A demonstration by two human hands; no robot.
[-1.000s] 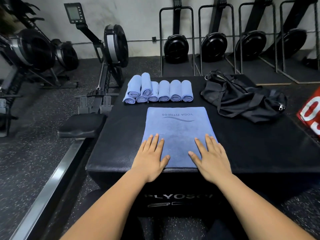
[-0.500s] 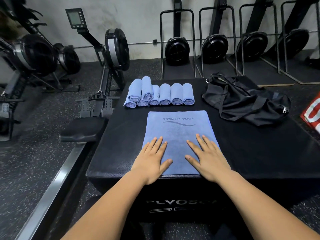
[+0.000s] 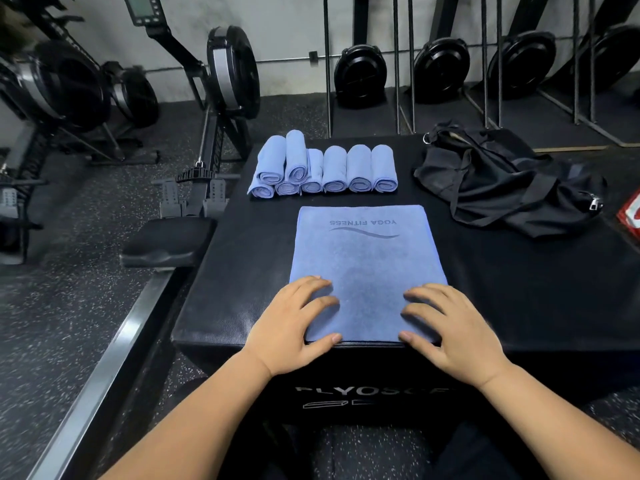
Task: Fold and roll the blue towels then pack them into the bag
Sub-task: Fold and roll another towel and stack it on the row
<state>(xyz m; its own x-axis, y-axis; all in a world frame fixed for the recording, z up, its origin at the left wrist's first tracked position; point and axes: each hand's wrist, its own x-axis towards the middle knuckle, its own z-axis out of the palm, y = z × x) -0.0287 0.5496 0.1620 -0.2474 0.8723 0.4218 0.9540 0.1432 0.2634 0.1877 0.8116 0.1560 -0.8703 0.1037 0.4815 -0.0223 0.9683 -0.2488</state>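
A folded blue towel (image 3: 367,251) printed "YOGA FITNESS" lies flat on the black plyo box (image 3: 536,289), its near edge at the box's front rim. My left hand (image 3: 294,323) sits on the near left corner, fingers curled on top and thumb at the edge, gripping it. My right hand (image 3: 450,327) grips the near right corner the same way. Several rolled blue towels (image 3: 332,168) lie in a row behind it, two of them stacked on the others at the left. The black bag (image 3: 495,181) lies crumpled at the box's back right.
A rowing machine (image 3: 228,74) stands to the left, with its seat (image 3: 166,240) and rail (image 3: 114,348) close beside the box. More rowers stand upright along the back wall. A red object (image 3: 632,213) shows at the right edge.
Both hands slid back toward me from the towel's middle to its near edge. Their fingers went from flat and spread to curled over the near corners.
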